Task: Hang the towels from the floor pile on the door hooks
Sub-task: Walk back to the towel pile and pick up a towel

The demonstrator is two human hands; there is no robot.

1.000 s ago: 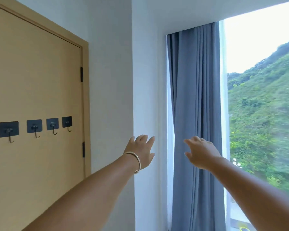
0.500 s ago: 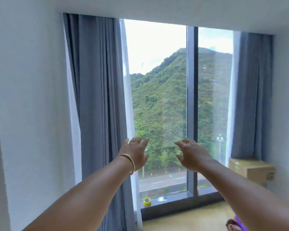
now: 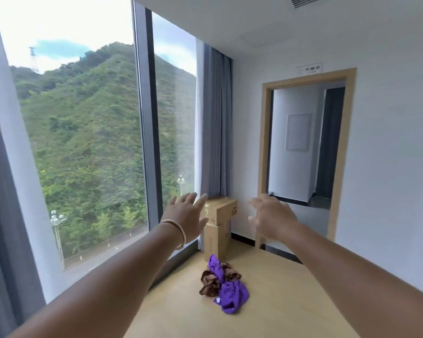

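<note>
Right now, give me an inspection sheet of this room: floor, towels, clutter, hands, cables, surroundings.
Surface: wooden floor, bare round the pile.
Job's things: towel pile on the floor, purple and brown towels crumpled together; door hooks not in view.
Clutter: two cardboard boxes stacked in the corner by the curtain.
Hands: left hand open, fingers spread, bracelet on the wrist, nothing in its grip; right hand open, fingers loosely bent, holding nothing. Both are raised above the pile.
Cables: nothing seen.
Surroundings: large window on the left, open doorway on the right, ceiling vent.
</note>
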